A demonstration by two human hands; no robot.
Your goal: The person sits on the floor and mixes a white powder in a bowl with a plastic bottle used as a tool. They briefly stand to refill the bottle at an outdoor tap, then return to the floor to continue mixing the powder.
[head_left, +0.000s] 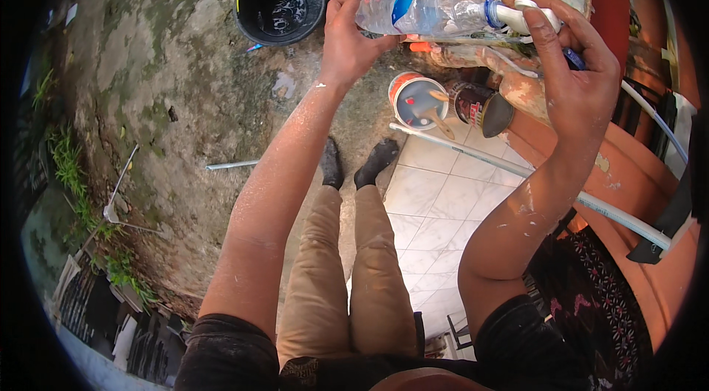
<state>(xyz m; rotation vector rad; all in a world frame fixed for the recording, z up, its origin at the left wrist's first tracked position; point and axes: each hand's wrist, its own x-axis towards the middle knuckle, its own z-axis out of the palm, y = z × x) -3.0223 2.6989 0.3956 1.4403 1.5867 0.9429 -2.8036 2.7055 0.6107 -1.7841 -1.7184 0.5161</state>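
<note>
The person sits high above the ground, legs hanging over a tiled floor (436,206) and rough concrete. The left hand (347,36) grasps the base end of a clear plastic bottle (425,11), held level and up near a worn orange wall (635,177). The right hand (576,70) is closed around a white pipe fitting (528,16) pushed against the bottle's blue-ringed neck; something dark blue shows under its fingers, too hidden to name.

Below, an open paint can (415,101) with a brush in it stands at the edge of the tiles, a dark tin (480,107) lying beside it. A long white pipe (517,169) runs across the tiles. A black bucket (279,3) of dark water stands on the concrete.

The join looks loose: if the bottle tilts or the left hand squeezes, liquid would likely spill down the wall. A slip of either grasp could drop the bottle onto the can beneath and tip it. Leaning further from this perch risks balance.
</note>
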